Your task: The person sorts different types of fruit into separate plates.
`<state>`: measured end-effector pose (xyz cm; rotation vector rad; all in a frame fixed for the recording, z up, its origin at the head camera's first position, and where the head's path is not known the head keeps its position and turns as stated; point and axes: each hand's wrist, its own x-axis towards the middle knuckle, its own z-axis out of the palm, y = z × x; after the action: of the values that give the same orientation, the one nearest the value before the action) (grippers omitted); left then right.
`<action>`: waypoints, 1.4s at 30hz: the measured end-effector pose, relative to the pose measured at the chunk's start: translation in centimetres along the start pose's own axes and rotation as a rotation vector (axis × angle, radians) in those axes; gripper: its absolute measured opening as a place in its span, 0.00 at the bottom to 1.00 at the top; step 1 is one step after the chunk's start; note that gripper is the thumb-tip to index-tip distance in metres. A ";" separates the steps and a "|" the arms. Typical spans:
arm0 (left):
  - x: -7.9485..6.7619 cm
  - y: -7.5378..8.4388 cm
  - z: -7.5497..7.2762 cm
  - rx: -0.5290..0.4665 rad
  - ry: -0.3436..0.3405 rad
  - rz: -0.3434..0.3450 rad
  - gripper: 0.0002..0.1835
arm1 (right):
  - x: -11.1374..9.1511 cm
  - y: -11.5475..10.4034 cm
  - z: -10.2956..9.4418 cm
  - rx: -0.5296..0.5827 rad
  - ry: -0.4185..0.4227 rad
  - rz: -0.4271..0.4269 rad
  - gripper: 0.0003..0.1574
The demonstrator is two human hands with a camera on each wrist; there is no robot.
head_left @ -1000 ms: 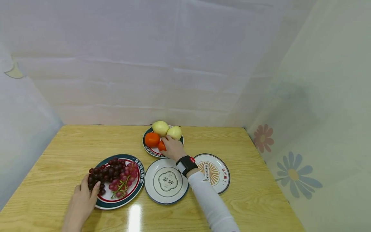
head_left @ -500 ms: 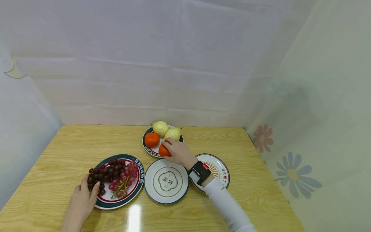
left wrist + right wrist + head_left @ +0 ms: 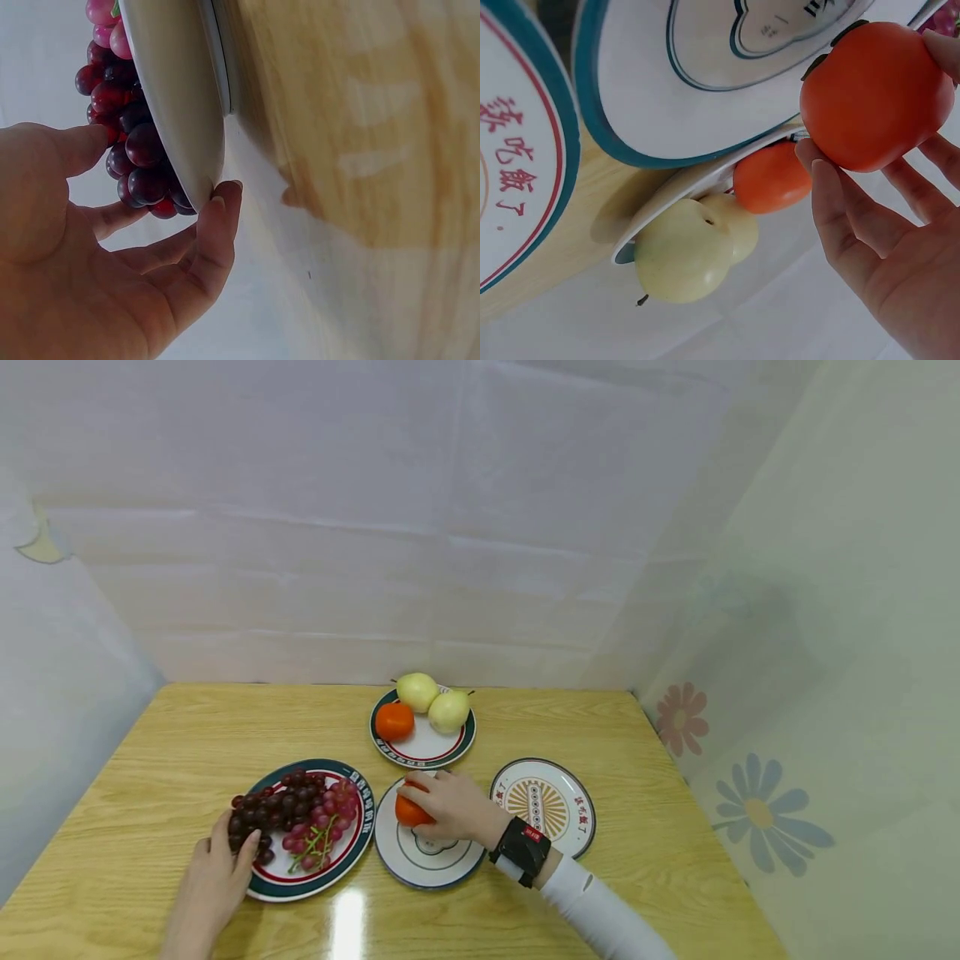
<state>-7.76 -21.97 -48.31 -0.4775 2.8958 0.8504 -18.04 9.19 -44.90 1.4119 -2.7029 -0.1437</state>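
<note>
My right hand point(image 3: 459, 810) grips an orange-red persimmon point(image 3: 411, 808) with dark calyx leaves, over the white plate point(image 3: 429, 875) with a flower-shaped print. The right wrist view shows thumb and fingers round the persimmon point(image 3: 877, 94). My left hand point(image 3: 213, 877) is at the left side of a large green-rimmed plate point(image 3: 300, 890). In the left wrist view its thumb and forefinger lie against a bunch of dark grapes point(image 3: 142, 146), and other fingertips point(image 3: 225, 196) are right at the plate's edge. Beside the dark bunch lie pink grapes point(image 3: 324, 822) with a green stem.
Behind, a smaller green-rimmed plate point(image 3: 442, 753) holds another persimmon point(image 3: 394, 722) and two pale yellow pears point(image 3: 448, 712). A white plate with a sunburst print point(image 3: 573, 814) stands on the right of the wooden table point(image 3: 660, 877). White sheets point(image 3: 450, 527) hang round the table.
My right hand has lifted the persimmon off the back plate and brought it forward over the middle white plate. One pear shifted slightly left and forward. My left hand has not moved.
</note>
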 end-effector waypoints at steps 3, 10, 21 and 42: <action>0.0 0.0 0.0 -0.001 0.000 -0.002 0.39 | -0.2 -0.1 0.4 -0.015 0.015 -0.034 0.33; 0.1 0.0 -0.1 0.000 -0.032 -0.023 0.41 | -0.5 0.1 1.2 0.023 0.007 -0.053 0.33; 0.2 -0.1 0.0 -0.001 -0.022 -0.021 0.40 | -0.7 0.4 1.2 0.103 -0.063 -0.015 0.38; 0.8 -0.1 -0.6 0.014 -0.115 -0.036 0.44 | 7.3 6.4 -2.9 0.007 0.080 0.207 0.38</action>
<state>-8.50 -22.59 -48.02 -0.4624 2.7784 0.8238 -27.06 6.70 -40.94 1.1052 -2.7631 -0.0612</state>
